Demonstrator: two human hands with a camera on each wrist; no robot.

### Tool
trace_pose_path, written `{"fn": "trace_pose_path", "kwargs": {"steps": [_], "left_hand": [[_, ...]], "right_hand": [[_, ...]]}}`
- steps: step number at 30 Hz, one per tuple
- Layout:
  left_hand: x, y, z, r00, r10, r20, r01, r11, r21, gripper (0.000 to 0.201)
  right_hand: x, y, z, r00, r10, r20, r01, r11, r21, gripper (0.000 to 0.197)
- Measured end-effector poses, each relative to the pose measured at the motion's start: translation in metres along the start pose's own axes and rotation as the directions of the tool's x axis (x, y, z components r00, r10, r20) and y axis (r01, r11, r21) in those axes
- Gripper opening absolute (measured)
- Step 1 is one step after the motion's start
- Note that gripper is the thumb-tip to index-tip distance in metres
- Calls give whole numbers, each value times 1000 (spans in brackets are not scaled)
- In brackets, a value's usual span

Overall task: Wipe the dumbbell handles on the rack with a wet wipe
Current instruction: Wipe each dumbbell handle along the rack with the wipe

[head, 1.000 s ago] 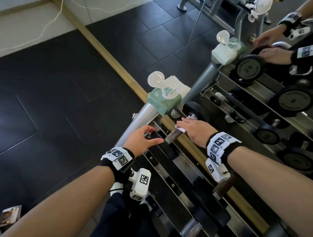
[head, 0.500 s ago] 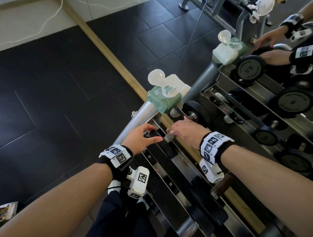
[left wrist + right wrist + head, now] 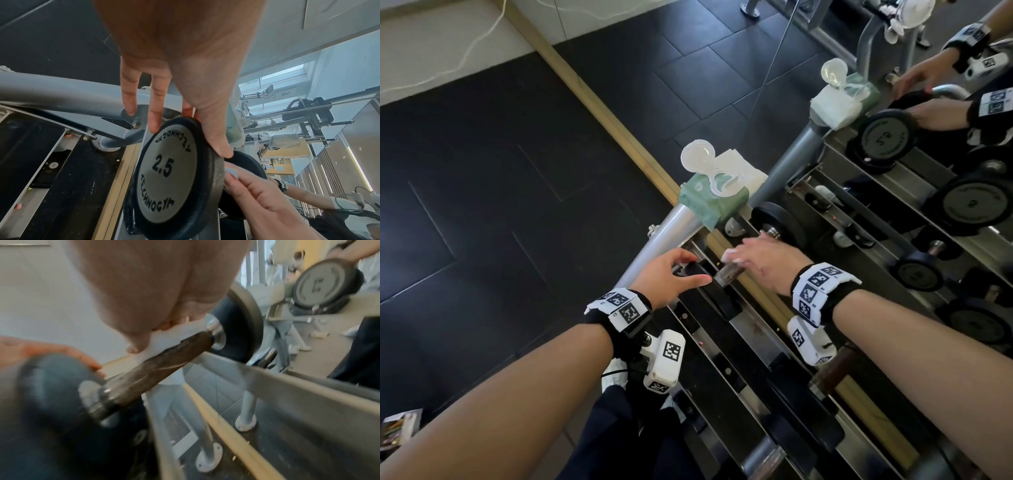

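Left hand (image 3: 185, 73) grasps dumbbell (image 3: 174, 175) head rim, frame centre; heavy, could roll. Right hand (image 3: 763, 260) pinches limp wipe (image 3: 172, 335) onto rough stiff handle (image 3: 162, 365).

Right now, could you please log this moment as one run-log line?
left hand: steadies dumbbell by end plate | right hand: presses wet wipe on handle | wipe pack: open

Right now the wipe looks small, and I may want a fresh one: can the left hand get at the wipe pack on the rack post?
Probably yes, once freed. The left hand grips the dumbbell's end plate; the wipe pack sits just beyond it on the post, lid open, with nothing between them.
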State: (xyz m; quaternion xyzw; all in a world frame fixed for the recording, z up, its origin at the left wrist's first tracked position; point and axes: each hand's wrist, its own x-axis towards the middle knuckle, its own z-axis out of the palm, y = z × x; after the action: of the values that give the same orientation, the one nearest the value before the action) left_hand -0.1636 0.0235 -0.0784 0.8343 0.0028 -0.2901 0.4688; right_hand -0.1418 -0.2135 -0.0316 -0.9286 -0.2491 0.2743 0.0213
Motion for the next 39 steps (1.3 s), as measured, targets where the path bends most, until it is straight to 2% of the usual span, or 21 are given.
{"fn": "trace_pose_path", "kwargs": {"steps": [2, 4, 8, 11, 14, 16, 19, 25, 28, 32, 36, 39], "left_hand": [[0, 2, -1, 1000, -11, 11, 11, 1000, 8, 56], [0, 3, -2, 1000, -21, 14, 21, 1000, 14, 56], [-1, 6, -2, 999, -28, 25, 28, 1000, -6, 54], [-1, 7, -3, 1000, -19, 25, 19, 1000, 8, 54], [-2, 7, -3, 999, -26, 44, 26, 1000, 0, 56], [-3, 7, -3, 999, -24, 34, 23, 999, 22, 58], [-5, 7, -2, 1000, -20, 16, 20, 999, 39, 58], [-5, 7, -1, 1000, -9, 15, 9, 999, 35, 57], [-4, 6, -2, 999, -15, 31, 14, 999, 34, 60], [-3, 6, -2, 999, -30, 33, 29, 999, 42, 59], [-4, 8, -2, 999, -28, 32, 28, 1000, 2, 55], [-5, 11, -2, 999, -15, 44, 16, 1000, -11, 56]], "right_hand": [[-2, 7, -5, 995, 95, -31, -97, 993, -61, 39], [-3, 3, -1, 989, 133, -58, -137, 988, -76, 43], [-10, -25, 22, 1000, -23, 20, 22, 998, 61, 64], [-17, -21, 24, 992, -74, 106, 63, 993, 104, 65], [-24, 1, 13, 998, 66, -2, -64, 985, 157, 55], [-26, 10, 8, 984, 167, -64, -158, 980, 118, 56], [-26, 1, 13, 974, 213, -78, -206, 974, 91, 57], [-32, -39, 23, 997, 46, 59, -51, 996, 78, 73], [-31, -27, 12, 992, 125, 5, -124, 973, 197, 80], [-31, -14, 4, 968, 247, -43, -235, 953, 194, 62], [-35, -36, 22, 985, 173, -18, -169, 974, 154, 66], [-41, -44, 31, 990, 139, -10, -134, 968, 210, 62]]}}
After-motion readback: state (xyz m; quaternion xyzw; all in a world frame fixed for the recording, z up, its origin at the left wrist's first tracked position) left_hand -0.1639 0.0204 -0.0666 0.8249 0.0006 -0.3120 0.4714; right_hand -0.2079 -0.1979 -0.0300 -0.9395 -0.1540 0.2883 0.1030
